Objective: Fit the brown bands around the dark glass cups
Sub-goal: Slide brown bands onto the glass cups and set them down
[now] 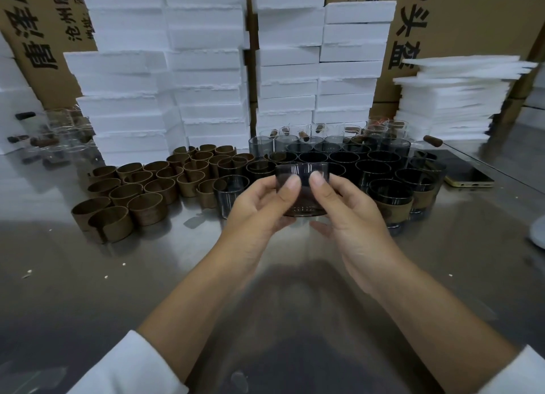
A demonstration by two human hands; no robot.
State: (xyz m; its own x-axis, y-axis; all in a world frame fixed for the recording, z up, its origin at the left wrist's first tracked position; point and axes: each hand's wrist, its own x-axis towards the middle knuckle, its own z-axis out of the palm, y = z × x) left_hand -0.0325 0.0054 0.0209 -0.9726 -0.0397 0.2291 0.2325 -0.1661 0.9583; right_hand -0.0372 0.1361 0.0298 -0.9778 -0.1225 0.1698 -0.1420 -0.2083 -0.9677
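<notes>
Grip is shared: one dark glass cup is pinched between the left hand and the right hand, with thumbs pressed on its near wall, and it is held clear of the worktop. No band is seen on it. Rows of brown bands are stood to the left of the hands. Bare cups are packed just beyond them, and banded cups are set to the right. Risk is judged twofold: smooth glass may be let slip when one hand is freed for a band, and packed neighbours may be knocked on the reach.
</notes>
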